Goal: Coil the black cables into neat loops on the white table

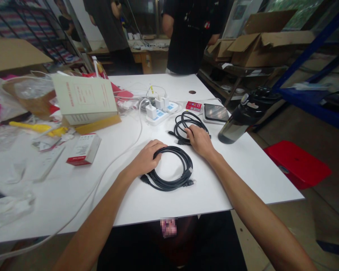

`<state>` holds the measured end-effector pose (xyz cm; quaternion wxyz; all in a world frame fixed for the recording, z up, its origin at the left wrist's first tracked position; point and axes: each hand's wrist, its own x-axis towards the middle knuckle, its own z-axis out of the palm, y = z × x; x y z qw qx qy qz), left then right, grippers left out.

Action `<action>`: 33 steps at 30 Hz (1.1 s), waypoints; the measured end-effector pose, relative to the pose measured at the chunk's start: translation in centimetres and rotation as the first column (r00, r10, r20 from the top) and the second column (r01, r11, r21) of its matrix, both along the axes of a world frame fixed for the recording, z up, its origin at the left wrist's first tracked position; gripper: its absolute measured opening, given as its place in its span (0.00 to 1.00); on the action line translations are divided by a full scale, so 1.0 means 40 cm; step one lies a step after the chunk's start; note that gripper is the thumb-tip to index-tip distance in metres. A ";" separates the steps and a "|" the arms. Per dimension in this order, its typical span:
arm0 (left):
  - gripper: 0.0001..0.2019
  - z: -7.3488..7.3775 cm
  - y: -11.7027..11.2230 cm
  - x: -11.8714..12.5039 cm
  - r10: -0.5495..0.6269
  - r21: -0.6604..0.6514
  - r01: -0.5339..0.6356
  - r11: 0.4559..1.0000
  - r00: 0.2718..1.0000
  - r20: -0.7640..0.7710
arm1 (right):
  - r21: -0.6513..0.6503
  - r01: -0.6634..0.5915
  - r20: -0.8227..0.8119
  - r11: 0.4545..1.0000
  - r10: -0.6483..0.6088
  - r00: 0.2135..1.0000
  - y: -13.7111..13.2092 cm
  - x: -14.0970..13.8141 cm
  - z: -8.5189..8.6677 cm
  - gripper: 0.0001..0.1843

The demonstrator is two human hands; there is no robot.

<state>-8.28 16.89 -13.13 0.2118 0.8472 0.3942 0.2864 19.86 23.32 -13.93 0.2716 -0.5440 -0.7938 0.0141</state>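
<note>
Two black coiled cables lie on the white table (214,177). The nearer coil (172,185) is a neat ring with plug ends at its lower left and right. My left hand (149,156) is closed around that ring's upper left side. A second, looser coil (183,119) rests farther back, with connector ends showing at its left. My right hand (199,140) grips this coil at its near right side, thumb and fingers pressed together on the strands. The undersides of both hands' fingers are partly hidden.
A white power strip (161,114) with plugged-in adapters stands behind the coils. At right are a phone (216,113), a small red box (193,106) and a dark bottle (243,116). A red and white box (84,149) and a white cable (110,165) lie left.
</note>
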 end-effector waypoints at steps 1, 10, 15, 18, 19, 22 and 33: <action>0.19 -0.001 0.001 -0.001 -0.001 0.000 0.001 1.000 1.000 0.002 | 0.001 0.004 -0.077 1.000 -0.004 0.997 0.000 0.001 0.004 0.25; 0.17 0.008 -0.003 0.005 0.022 0.104 -0.034 0.994 0.993 0.116 | 0.189 0.158 -0.844 0.969 0.078 0.530 -0.017 -0.027 0.211 0.30; 0.25 0.038 -0.014 0.008 0.022 -0.012 -0.018 1.000 0.924 0.383 | 0.329 0.034 -0.907 0.944 0.306 0.290 -0.081 -0.056 0.421 0.26; 0.31 0.051 -0.014 0.004 0.025 -0.179 0.102 0.979 0.804 0.594 | 0.325 -0.058 -0.888 0.944 0.325 0.326 -0.140 -0.089 0.487 0.27; 0.33 0.054 -0.015 0.003 0.026 -0.214 0.154 0.965 0.753 0.658 | 0.321 -0.082 -0.887 0.943 0.330 0.322 -0.161 -0.104 0.495 0.28; 0.37 0.067 -0.019 0.002 0.045 -0.270 0.270 0.924 0.626 0.779 | 0.290 -0.153 -0.909 0.945 0.322 0.265 -0.214 -0.154 0.477 0.31; 0.22 0.088 -0.026 -0.015 0.229 -0.464 0.384 0.798 0.519 0.823 | -0.075 -0.304 -0.953 0.950 0.021 0.303 -0.276 -0.232 0.259 0.30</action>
